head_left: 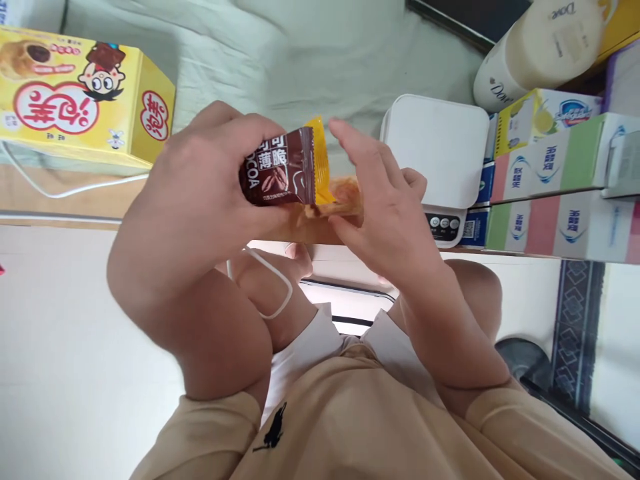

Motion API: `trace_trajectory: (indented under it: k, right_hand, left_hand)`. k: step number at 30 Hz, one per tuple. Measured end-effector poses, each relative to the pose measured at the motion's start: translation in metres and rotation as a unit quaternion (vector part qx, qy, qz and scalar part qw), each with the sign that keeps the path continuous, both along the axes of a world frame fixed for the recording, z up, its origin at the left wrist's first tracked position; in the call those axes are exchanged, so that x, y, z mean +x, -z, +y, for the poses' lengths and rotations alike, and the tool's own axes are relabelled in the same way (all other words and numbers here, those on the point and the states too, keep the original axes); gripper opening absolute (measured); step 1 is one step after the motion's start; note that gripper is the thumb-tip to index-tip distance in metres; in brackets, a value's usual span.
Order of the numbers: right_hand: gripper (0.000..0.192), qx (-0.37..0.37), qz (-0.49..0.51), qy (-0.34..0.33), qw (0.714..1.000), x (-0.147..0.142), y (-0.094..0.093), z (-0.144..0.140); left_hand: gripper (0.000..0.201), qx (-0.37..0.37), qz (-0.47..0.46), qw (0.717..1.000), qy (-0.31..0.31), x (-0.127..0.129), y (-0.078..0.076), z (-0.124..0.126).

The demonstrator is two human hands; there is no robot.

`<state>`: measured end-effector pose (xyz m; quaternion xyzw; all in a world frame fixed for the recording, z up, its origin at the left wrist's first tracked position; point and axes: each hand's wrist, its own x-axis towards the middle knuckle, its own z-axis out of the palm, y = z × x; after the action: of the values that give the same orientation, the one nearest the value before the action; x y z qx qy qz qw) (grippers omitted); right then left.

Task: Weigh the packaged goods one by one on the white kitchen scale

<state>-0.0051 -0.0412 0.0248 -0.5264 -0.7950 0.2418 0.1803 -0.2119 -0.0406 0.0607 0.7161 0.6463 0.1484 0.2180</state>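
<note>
My left hand is closed around a dark brown cocoa snack packet, whose crimped end points right. Behind that end shows a yellow snack packet with an orange-tan part at its right. My right hand curves around this right part, the thumb against its lower edge and the index finger raised apart above it. How far the yellow packet reaches behind the brown one is hidden. Both hands are above the front edge of the table, left of a white kitchen scale.
A yellow snack box lies at the left, near a white cable. At the right are toothpaste boxes, a soap box and a white Dove bottle. A black flat object lies behind on the green cloth.
</note>
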Motion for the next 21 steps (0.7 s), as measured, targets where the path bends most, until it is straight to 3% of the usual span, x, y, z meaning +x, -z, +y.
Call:
trace_trajectory:
  k: [3,6,11,17,21]
  right_hand:
    - [0.077,0.039,0.002,0.003,0.999,0.011,-0.011,-0.006]
    - [0.063,0.093,0.026,0.022,0.995,0.027,-0.018,-0.011]
    - [0.052,0.105,0.03,0.036,0.993,0.046,-0.016,-0.013]
    - [0.048,0.105,0.012,0.034,0.994,0.054,-0.018,-0.014]
    - [0.046,0.097,0.014,0.033,0.995,0.058,-0.02,-0.013]
  left_hand:
    - [0.038,-0.006,0.005,1.0,0.019,0.01,0.002,0.004]
    - [0.046,-0.064,0.03,0.997,0.041,0.028,0.001,0.01]
    - [0.021,-0.148,0.117,0.982,0.004,0.058,0.0,0.018]
    - [0.055,-0.201,0.172,0.964,-0.031,0.071,0.001,0.018]
    - [0.057,-0.197,0.169,0.966,-0.008,0.069,0.004,0.02]
